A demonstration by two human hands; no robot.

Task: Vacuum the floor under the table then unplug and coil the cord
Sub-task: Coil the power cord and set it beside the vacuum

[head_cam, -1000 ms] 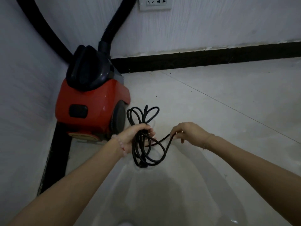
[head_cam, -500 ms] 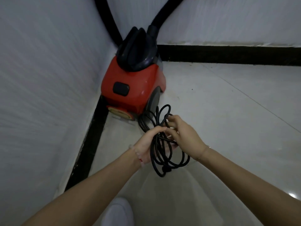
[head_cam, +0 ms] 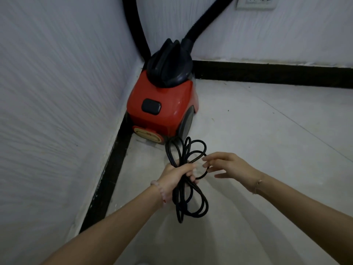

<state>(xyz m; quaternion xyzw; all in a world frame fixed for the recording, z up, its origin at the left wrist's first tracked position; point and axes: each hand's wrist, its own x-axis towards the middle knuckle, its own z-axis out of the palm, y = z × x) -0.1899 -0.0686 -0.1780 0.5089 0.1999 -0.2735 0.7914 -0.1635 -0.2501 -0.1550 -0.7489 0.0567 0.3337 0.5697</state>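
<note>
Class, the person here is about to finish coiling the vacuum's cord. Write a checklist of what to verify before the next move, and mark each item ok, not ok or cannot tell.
1. Grip: the left hand holds the cord around the middle of its loops. Ok.
2. Free hand: the right hand has straight fingers beside a loop and holds nothing. Ok.
3. Unplugged: no cord runs up to the wall outlet. Ok.
4. Even loops: their sizes differ above and below the fist. Not ok.
5. Plug end located: cannot tell.
6. Parked: the vacuum stands on the floor in the corner. Ok.
</note>
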